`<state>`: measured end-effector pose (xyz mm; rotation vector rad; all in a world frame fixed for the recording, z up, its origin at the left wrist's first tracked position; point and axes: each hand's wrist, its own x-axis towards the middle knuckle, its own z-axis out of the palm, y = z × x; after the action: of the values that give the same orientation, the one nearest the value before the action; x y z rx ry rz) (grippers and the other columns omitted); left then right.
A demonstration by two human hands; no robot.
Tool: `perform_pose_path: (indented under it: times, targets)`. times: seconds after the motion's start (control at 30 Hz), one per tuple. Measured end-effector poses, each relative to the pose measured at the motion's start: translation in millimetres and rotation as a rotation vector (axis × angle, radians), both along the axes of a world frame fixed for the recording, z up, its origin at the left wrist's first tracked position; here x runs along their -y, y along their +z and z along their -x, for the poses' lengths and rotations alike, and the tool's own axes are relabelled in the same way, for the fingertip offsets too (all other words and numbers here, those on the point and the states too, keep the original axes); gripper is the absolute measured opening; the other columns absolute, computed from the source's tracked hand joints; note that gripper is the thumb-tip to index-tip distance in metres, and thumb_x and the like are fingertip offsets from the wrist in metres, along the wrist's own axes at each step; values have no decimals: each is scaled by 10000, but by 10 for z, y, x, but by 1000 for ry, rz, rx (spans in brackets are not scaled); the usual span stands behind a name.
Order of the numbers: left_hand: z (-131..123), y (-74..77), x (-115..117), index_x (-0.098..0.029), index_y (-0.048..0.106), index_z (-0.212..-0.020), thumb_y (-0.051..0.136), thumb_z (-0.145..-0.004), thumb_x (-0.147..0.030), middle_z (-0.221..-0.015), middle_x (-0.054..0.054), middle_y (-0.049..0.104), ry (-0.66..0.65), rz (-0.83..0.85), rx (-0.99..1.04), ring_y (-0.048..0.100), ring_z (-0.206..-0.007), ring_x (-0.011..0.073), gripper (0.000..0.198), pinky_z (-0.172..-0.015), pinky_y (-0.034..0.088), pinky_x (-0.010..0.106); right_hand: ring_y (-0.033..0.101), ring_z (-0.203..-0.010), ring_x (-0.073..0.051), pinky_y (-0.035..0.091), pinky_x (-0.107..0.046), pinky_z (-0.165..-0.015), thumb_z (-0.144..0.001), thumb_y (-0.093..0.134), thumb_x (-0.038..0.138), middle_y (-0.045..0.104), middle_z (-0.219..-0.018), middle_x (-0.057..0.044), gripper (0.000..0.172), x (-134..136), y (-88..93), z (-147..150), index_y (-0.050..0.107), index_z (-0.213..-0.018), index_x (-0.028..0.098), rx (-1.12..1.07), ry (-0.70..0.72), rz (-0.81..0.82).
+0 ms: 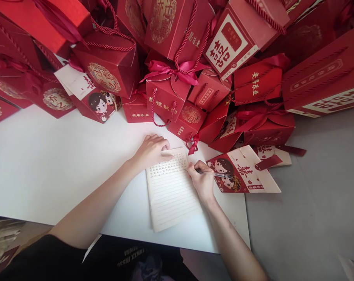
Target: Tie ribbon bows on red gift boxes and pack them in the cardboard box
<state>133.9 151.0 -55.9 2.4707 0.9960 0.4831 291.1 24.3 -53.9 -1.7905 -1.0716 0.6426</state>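
A lined notebook (175, 201) lies on the white table, with rows of small handwriting across the top of its page. My right hand (202, 180) is closed round a pen (222, 175) at the notebook's right edge. The pen's rear end points right, and its tip is hidden by my fingers. At the upper left of the page rests my left hand (152, 150), its thumb stretched over the paper and its other fingers loosely bent, holding nothing. Just right of my right hand is a flat red and cream gift bag (243, 171) with cartoon figures.
Red gift boxes (114, 68) with rope handles and ribbons crowd the back of the white table (48, 168). A large red bag (323, 74) stands at the right. The table's right edge meets a grey surface (305, 203).
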Motion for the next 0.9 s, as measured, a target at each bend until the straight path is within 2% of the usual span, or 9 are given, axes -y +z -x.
perform_pose_path:
  times: [0.17, 0.33, 0.4, 0.5, 0.63, 0.7, 0.77, 0.83, 0.9]
  targets:
    - [1, 13, 7, -184, 549, -749, 702, -676, -368, -774, 6, 603, 9, 11, 3, 526, -824, 198, 250, -792, 318, 334, 356, -474, -91, 311, -234, -501, -771, 542, 265, 396, -447, 63, 346, -4, 15, 12, 354, -486, 208, -34, -6, -6]
    - [8, -4, 0, -180, 558, -757, 693, -683, -401, -769, 8, 600, -3, 15, -2, 524, -830, 202, 269, -787, 316, 338, 357, -417, -83, 313, -231, -468, -785, 550, 293, 369, -427, 80, 379, 0, 2, -18, 299, -511, 220, -239, -82, -121]
    - [11, -8, -3, -179, 560, -758, 690, -687, -408, -772, 9, 602, -8, 14, -4, 528, -827, 200, 272, -787, 318, 337, 372, -409, -84, 325, -231, -459, -796, 564, 343, 396, -443, 78, 368, 7, -14, -49, 334, -538, 218, -264, -74, -155]
    - [19, 0, -5, -180, 564, -761, 690, -687, -411, -779, 9, 610, -11, 15, -2, 536, -824, 200, 273, -785, 326, 340, 465, -487, -107, 388, -240, -500, -787, 611, 363, 521, -568, 41, 232, 23, -37, -116, 484, -678, 202, -82, -3, -156]
    - [39, 10, -5, -182, 568, -758, 680, -696, -395, -775, 12, 621, -15, 17, 10, 546, -810, 204, 249, -779, 351, 352, 578, -764, -181, 480, -309, -692, -814, 564, 220, 591, -817, -43, 67, 39, -44, -245, 611, -859, 207, 340, 272, -240]
    - [49, 3, -2, -183, 570, -743, 664, -711, -351, -766, 15, 628, -11, 25, 41, 554, -802, 209, 195, -781, 366, 370, 587, -866, -199, 496, -336, -763, -830, 452, 114, 598, -885, -64, 251, 44, -42, -314, 643, -947, 227, 477, 386, -301]
    - [56, -8, 5, -190, 569, -708, 624, -734, -279, -731, 13, 631, -2, 38, 107, 564, -781, 212, 108, -788, 382, 393, 592, -955, -203, 504, -352, -821, -812, 372, 41, 616, -986, -77, 429, 48, -43, -371, 620, -1094, 250, 574, 429, -346]
    - [62, -7, 11, -203, 562, -676, 571, -751, -204, -692, 5, 633, 9, 33, 184, 577, -743, 201, 76, -784, 410, 397, 587, -1030, -211, 501, -369, -868, -809, 354, 25, 613, -1096, -87, 511, 52, -48, -403, 545, -1225, 252, 654, 391, -409]
    - [83, 16, 16, -221, 562, -695, 528, -765, -166, -699, -5, 641, 33, -21, 233, 587, -713, 176, 96, -748, 454, 356, 610, -1006, -224, 520, -373, -837, -829, 387, 57, 631, -1086, -99, 474, 59, -50, -402, 518, -1252, 228, 691, 294, -495]
